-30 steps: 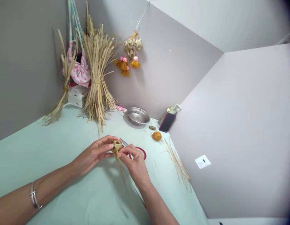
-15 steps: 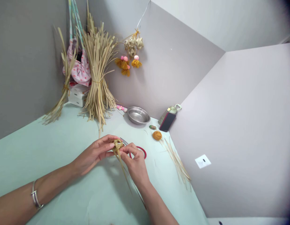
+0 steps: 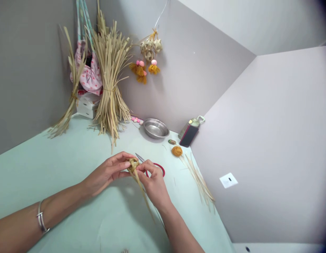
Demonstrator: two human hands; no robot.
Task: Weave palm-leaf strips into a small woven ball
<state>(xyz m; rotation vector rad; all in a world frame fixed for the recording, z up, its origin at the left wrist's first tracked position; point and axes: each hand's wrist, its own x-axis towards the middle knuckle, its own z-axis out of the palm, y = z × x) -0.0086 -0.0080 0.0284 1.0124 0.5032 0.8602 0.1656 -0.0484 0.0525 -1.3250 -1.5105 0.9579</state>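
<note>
Above the counter (image 3: 73, 151), in from its right edge, the left hand (image 3: 114, 169) grips a woven straw ball (image 3: 133, 164); the right hand (image 3: 153, 179) pinches its side. Light, steady tension should keep the weave even.

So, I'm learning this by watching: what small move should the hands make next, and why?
Probably the right hand should tuck a loose strip into the ball: the left hand steadies the ball, the right hand's fingers are at its edge, gaps show in the weave, and strip ends hang below.
</note>
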